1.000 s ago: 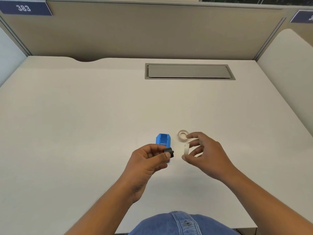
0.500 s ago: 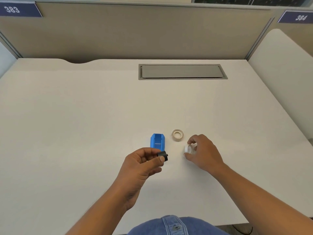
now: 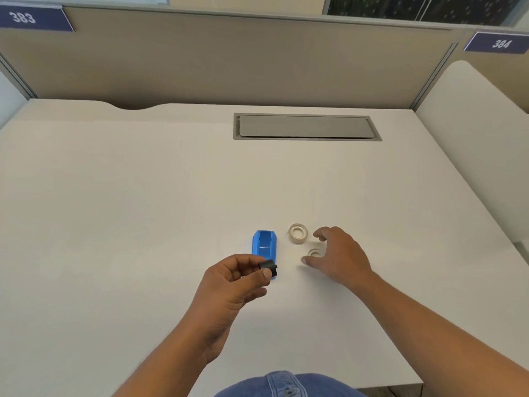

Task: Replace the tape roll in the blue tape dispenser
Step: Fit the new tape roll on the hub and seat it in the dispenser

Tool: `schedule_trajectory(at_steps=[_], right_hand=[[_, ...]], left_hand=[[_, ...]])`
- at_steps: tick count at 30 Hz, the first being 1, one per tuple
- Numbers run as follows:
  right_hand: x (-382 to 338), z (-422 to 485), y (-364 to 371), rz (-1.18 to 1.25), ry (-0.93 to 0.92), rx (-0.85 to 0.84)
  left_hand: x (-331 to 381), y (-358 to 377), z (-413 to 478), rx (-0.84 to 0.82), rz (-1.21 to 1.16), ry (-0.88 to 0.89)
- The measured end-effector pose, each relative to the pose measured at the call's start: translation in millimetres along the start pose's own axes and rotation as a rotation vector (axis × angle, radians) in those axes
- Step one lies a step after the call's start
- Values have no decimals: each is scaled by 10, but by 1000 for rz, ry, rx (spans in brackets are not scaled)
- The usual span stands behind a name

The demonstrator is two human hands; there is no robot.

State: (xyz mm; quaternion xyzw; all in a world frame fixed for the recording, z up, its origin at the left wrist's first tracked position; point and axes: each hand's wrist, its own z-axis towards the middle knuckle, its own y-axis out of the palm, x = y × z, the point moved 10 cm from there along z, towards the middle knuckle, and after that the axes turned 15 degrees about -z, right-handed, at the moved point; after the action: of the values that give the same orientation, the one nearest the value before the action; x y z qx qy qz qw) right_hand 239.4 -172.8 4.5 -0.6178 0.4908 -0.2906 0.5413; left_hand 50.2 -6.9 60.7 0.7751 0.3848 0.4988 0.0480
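Dispenser (image 3: 264, 244) just beyond left grip (image 3: 237, 282)

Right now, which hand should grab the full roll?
Right. The right hand is open beside the full roll, with nothing held; the left hand is busy pinching the black hub.

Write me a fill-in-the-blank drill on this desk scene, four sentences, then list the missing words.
1. The left hand pinches a small ____ spool between thumb and fingers.
2. The tape dispenser lying on the desk is ____ in colour.
3. The right hand hovers with its fingers ____ over the smaller roll.
4. The sign on the partition at the right reads ____.

Missing words: black; blue; open; 384
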Motion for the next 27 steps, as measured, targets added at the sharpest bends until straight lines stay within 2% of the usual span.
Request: schedule_trajectory(at_steps=[8,12,16,23,27], right_hand=[[-377,238,-52,-125,-155,-3],[-483,300,48,-208,-198,-44],[-542,333,70,-266,-224,-8],[-568,194,-121,-88,-229,88],[-608,-50,-349,110,-231,131]], left_hand=[[7,-61,-34,19,8,2],[17,-99,-44,31,17,6],[18,-137,-62,42,21,8],[60,-161,-95,43,17,18],[114,-177,-101,40,35,37]])
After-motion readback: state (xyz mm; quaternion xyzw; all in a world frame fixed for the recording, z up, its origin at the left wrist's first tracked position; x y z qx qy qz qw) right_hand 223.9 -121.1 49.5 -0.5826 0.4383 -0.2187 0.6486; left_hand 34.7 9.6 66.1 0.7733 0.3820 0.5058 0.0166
